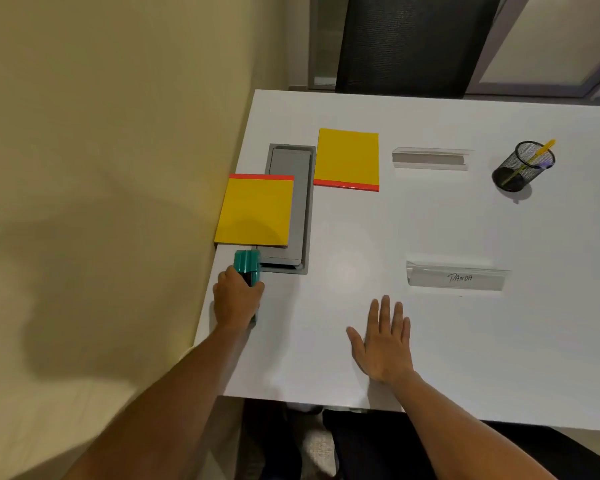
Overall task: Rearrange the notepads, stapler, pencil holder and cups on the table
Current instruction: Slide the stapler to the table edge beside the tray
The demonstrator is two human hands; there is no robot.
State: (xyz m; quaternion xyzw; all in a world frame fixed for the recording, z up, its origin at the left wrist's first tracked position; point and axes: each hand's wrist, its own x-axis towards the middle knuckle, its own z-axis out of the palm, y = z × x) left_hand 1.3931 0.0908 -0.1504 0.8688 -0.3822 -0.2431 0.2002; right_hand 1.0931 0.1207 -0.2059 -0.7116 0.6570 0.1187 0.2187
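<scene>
Your left hand curls its fingers round the green stapler at the table's left edge, just below a yellow notepad. Your right hand lies flat, fingers spread, holding nothing. The mesh pencil holder stands far right.

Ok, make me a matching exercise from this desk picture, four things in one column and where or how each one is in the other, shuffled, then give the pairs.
Things:
1. teal plastic stapler
2. black mesh pencil holder
3. right hand
4. yellow notepad with red strip nearest the wall

States:
A. partly over the grey hatch
B. gripped by the left hand
C. flat on the white table, fingers spread
D. far right, holding a yellow pen

Pairs: 1-B, 2-D, 3-C, 4-A
</scene>
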